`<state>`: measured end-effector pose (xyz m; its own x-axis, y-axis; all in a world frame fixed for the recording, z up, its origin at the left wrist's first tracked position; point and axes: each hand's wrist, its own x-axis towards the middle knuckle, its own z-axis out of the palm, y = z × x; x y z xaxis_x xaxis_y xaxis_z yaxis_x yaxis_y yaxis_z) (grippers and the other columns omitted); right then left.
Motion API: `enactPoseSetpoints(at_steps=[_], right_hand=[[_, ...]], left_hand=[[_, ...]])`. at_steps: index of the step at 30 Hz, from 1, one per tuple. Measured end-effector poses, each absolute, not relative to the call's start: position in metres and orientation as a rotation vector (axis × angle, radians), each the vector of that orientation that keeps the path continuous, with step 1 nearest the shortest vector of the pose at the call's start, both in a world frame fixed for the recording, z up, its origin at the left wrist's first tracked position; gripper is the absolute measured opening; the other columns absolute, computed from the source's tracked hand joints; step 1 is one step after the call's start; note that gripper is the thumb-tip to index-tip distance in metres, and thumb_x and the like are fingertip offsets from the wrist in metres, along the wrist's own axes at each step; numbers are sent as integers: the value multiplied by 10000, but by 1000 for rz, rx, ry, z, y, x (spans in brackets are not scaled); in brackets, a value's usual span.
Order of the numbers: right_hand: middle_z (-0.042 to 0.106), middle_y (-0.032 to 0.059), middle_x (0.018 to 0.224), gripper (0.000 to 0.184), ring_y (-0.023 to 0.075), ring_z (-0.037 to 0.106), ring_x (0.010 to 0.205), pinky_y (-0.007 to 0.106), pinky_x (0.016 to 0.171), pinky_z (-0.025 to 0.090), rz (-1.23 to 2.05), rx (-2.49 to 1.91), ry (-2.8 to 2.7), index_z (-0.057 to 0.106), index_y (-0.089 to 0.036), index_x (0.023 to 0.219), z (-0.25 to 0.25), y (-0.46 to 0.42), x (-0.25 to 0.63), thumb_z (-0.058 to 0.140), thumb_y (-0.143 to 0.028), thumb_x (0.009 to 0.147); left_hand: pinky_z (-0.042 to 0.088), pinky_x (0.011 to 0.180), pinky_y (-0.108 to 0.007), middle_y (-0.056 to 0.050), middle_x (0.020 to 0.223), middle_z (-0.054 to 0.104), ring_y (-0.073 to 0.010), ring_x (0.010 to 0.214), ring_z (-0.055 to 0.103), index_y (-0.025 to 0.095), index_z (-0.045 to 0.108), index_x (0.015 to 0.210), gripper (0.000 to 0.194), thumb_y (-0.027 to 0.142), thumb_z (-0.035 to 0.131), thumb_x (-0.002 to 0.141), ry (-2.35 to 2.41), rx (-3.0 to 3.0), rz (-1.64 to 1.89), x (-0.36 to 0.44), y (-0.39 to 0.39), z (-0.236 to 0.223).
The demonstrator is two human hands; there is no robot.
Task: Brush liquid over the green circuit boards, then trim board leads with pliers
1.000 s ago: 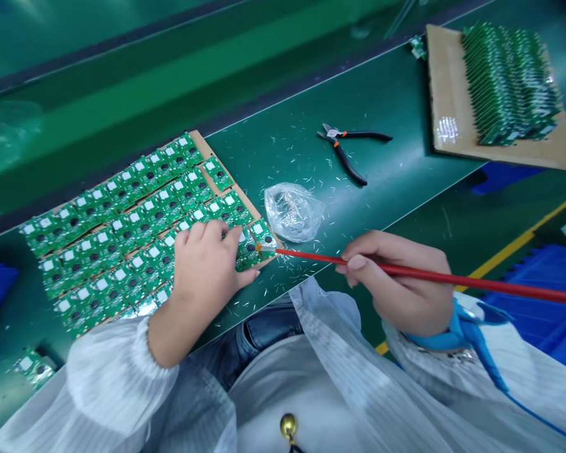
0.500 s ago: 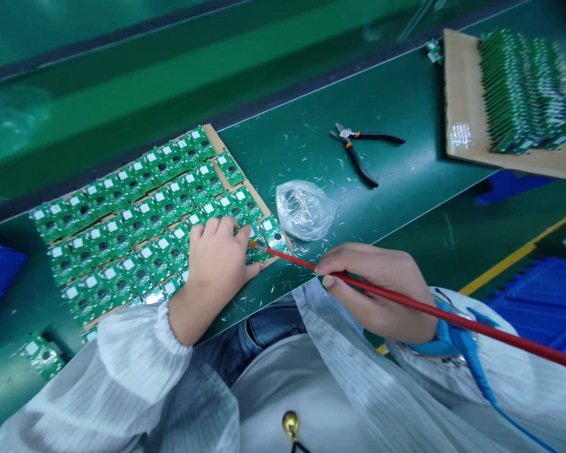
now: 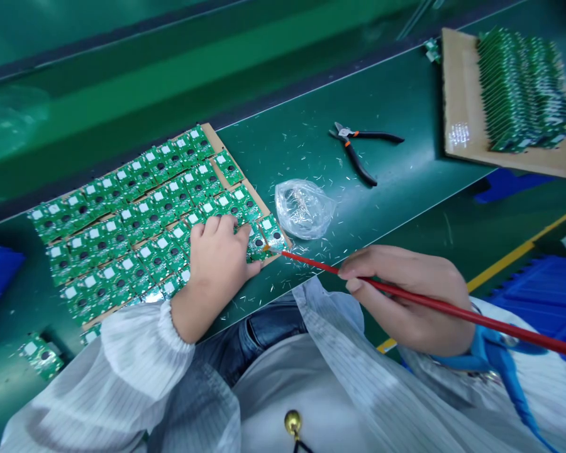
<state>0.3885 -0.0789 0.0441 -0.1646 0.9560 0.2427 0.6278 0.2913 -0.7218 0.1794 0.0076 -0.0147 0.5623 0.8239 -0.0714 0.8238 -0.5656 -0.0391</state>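
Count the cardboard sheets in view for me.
2. The left sheet lies under the rows of flat boards; the right sheet lies under the tightly packed boards. Others could be hidden beneath these.

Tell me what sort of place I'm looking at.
Probably an electronics assembly workbench, perhaps in a factory: rows of green circuit boards lie on cardboard, orange-and-black pliers rest on the bench, and the worker wears a blue wrist strap.
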Motion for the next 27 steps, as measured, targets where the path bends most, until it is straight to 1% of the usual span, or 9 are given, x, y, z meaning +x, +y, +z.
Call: enactPoseSetpoints(at_steps=[3,8,10,16,23,27], right_hand=[[650,10,667,134,137,629,598,223,530,492,596,-1423,-1851,599,-210,738,46,-79,388,547,-103,799],[652,13,686,132,120,623,620,205,568,501,708,-1326,-1846,612,-189,759,40,-75,378,542,-84,797],[654,15,701,135,124,627,642,210,586,509,734,-1294,-1859,615,-190,772,35,-72,372,537,-82,798],[651,30,742,134,129,626,697,228,637,511,726,-1270,-1871,610,-185,808,24,-67,359,528,-79,805],[649,44,716,164,139,610,661,248,611,494,851,-1257,-2022,609,-169,785,34,-71,364,474,-97,844],[650,43,707,152,130,609,643,230,594,485,794,-1285,-1992,619,-161,780,38,-73,367,496,-89,831]], left_hand=[[342,759,-425,-129,1113,578,-315,966,490,194,642,1099,603,631,645,684,-1471,-2763,104,174,5,-12],[339,772,-440,-130,1103,589,-329,956,495,200,651,1098,671,692,638,642,-1499,-2688,71,154,-1,-10],[340,759,-437,-131,1090,592,-328,942,501,198,663,1068,651,686,643,638,-1521,-2677,99,149,-3,-11],[336,738,-418,-118,1100,592,-318,949,500,206,670,1006,524,581,701,642,-1566,-2705,129,151,-3,-15],[329,738,-421,-119,1038,592,-312,934,488,188,669,990,516,584,683,660,-1519,-2739,104,153,-3,-15],[329,724,-421,-115,1023,592,-310,924,489,192,667,974,504,590,674,664,-1505,-2728,100,153,-4,-16]])
